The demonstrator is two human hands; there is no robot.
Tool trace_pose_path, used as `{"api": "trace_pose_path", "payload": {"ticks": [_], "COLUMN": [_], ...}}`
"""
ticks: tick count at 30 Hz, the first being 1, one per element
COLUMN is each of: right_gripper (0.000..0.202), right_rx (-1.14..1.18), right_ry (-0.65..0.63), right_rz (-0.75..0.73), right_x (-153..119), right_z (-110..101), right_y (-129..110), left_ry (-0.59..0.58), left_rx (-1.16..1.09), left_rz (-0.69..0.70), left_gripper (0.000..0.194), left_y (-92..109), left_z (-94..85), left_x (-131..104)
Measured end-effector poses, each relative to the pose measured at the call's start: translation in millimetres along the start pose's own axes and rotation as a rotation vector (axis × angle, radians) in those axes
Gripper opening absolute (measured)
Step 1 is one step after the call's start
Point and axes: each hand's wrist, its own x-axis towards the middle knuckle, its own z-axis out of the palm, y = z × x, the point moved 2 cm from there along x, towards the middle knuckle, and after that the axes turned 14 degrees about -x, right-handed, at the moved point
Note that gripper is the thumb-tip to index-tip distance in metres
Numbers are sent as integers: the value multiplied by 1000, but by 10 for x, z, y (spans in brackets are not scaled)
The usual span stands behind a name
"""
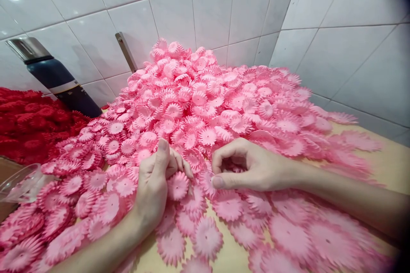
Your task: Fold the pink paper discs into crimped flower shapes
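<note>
My left hand (156, 183) is closed with its thumb up and its fingers curled. A small pink scalloped fabric flower piece (178, 186) shows against those curled fingers, within the grip. To the right, my right hand (246, 166) is bent into a pinch, its thumb and forefinger tips at the edge of another pink flower piece (207, 183). A short gap separates the two hands. Behind them rises a big heap of pink flower pieces (198, 98), and more lie flat under and around both wrists.
On the left stand a dark blue steel-capped bottle (64, 77) and a pile of red flower pieces (25, 123). A clear plastic cup (24, 185) lies at the left edge. A metal strip (126, 52) leans on the tiled wall (211, 13). The yellowish tabletop (224, 239) shows between pieces.
</note>
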Motion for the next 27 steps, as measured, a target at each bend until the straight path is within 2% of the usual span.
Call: {"api": "trace_pose_path", "payload": {"ticks": [8,12,16,18,20,22,25,27], "right_gripper": [20,24,20,25,44,53,47,41], "right_rx": [-15,10,0,-42,-84,-111,-67,23], "right_ry": [6,17,2,-74,-162,-222,-233,-161], "right_rz": [6,-26,-189,-220,-205,-196,-211,-188], "right_x": [2,2,-7,-22,-42,-61,-61,-36], "right_z": [1,3,-8,-5,3,15,33,29], "right_y": [-6,15,-21,-51,-79,-100,-103,-70], "left_ry": [-145,-60,-8,-33,-103,-188,-238,-209], "left_rx": [195,138,131,151,132,87,102,187], "left_rz": [94,239,381,465,551,593,600,587], "left_gripper": [46,39,30,28,26,28,35,28], "left_y": [-12,-11,-5,-1,-4,-16,-29,-22], "left_z": [-9,-7,-6,6,26,41,35,18], "left_x": [25,28,10,-4,-21,-34,-46,-46]}}
